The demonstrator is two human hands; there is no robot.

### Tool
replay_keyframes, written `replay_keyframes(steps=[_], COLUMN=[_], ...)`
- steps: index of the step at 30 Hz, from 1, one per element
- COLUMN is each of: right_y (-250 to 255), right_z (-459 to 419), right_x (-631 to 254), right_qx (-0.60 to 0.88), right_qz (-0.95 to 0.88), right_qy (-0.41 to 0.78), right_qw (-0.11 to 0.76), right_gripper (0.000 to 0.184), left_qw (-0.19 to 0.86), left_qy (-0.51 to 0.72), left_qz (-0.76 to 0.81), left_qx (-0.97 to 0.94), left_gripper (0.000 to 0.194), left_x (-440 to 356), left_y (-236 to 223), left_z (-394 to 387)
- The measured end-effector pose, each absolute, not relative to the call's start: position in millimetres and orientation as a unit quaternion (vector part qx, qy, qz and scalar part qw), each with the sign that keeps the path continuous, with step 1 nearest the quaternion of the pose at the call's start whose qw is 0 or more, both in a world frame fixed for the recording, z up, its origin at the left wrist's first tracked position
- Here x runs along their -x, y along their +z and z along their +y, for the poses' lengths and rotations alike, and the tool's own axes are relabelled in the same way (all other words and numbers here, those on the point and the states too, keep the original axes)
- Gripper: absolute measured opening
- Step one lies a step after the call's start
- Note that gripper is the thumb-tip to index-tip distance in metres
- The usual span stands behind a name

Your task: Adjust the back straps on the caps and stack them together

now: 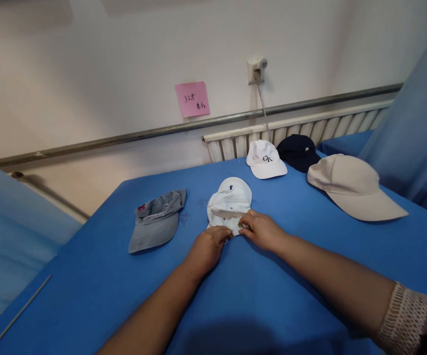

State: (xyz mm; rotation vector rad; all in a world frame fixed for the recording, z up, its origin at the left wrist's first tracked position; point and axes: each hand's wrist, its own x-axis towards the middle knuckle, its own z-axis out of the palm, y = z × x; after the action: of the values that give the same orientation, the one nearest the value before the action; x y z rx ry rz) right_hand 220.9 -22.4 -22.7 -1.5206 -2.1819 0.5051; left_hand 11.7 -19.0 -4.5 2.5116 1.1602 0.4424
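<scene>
A pale, nearly white baseball cap lies on the blue-covered table in front of me, its brim pointing to the wall and a small dark emblem on it. My left hand pinches the near edge of this cap, at its back strap. Close beside it, my right hand grips the same edge a little to the right, fingers curled in. The fingertips partly hide the strap and its fastening. To the left rests a grey cap with a red patch, its crown slumped.
Toward the back right sit a white cap with black letters, a dark navy cap and a large beige cap. A thin stick lies at the left edge. Behind the table are a metal rail and a radiator.
</scene>
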Motion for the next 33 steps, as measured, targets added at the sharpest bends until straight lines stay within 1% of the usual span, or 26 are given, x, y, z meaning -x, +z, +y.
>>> replay_keyframes(steps=[2,6,10,14,17,24,28,33], right_y=[-22.5,-22.6,-24.5,-26.4,-26.5,-21.0,-21.7,-27.4], right_z=[-22.3,-23.5,-24.1,-21.4,-17.5,-11.2,-11.7,-10.0], right_x=[-219.2,-215.8,-214.3,-213.3,-211.2,-208.9,-210.2,-212.3], right_qx=[0.565,0.571,0.555,0.56,0.584,0.616,0.61,0.605], right_qz=[-0.777,-0.765,-0.767,-0.751,-0.735,-0.719,-0.72,-0.708], right_qy=[0.186,0.184,0.225,0.239,0.232,0.238,0.246,0.264], right_qw=[0.207,0.234,0.229,0.254,0.254,0.217,0.222,0.252], right_gripper=[0.017,0.021,0.011,0.009,0.009,0.012,0.01,0.008], left_qw=[0.19,0.206,0.226,0.229,0.212,0.149,0.136,0.111], left_qy=[0.157,0.172,0.161,0.166,0.158,0.089,0.053,0.02], left_qz=[0.434,0.479,0.458,0.427,0.417,0.41,0.416,0.412], left_qx=[-0.866,-0.836,-0.844,-0.859,-0.87,-0.896,-0.898,-0.904], left_gripper=[0.023,0.024,0.021,0.021,0.025,0.029,0.029,0.031], left_x=[-12.5,-13.4,-12.5,-10.7,-9.9,-12.6,-17.4,-21.6], left_y=[-1.8,1.7,2.8,-0.8,-4.9,-1.2,4.5,7.2], left_z=[-20.2,-20.2,-17.3,-14.6,-13.9,-18.0,-22.0,-24.2])
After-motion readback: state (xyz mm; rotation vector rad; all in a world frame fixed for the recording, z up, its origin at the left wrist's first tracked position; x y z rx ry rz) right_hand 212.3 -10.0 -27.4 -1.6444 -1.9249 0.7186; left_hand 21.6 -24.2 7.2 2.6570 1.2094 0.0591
